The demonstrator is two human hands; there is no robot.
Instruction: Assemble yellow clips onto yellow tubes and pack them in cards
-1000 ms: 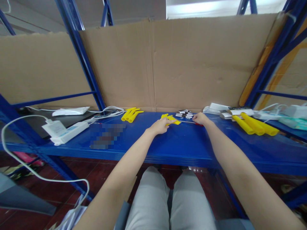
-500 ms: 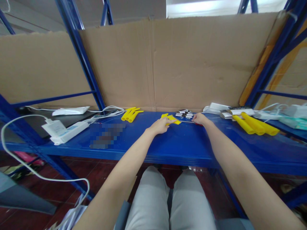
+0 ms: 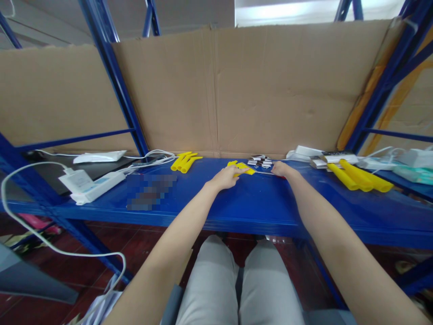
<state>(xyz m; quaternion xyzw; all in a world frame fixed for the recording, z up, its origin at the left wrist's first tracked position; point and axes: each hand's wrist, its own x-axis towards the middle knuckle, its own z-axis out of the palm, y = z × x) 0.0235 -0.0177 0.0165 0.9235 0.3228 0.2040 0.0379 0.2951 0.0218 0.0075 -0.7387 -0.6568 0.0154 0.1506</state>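
My left hand is closed around a yellow plastic piece, pressing it against the blue shelf. A screwdriver lies nearly level, its thin metal shaft pointing left with the tip at the yellow piece. Its reddish handle is mostly hidden in my right hand, whose fingers are wrapped round it. Just behind the shaft sit several small black-and-white pieces; their kind is too small to make out.
Several yellow nozzle-like pieces lie at the back left. Larger yellow tubes rest at the right beside white packets. A white power strip with cables is on the left. Cardboard walls the back; blue posts rise at the sides.
My right hand has turned slightly on the screwdriver handle. My left hand and the yellow piece stay in place.
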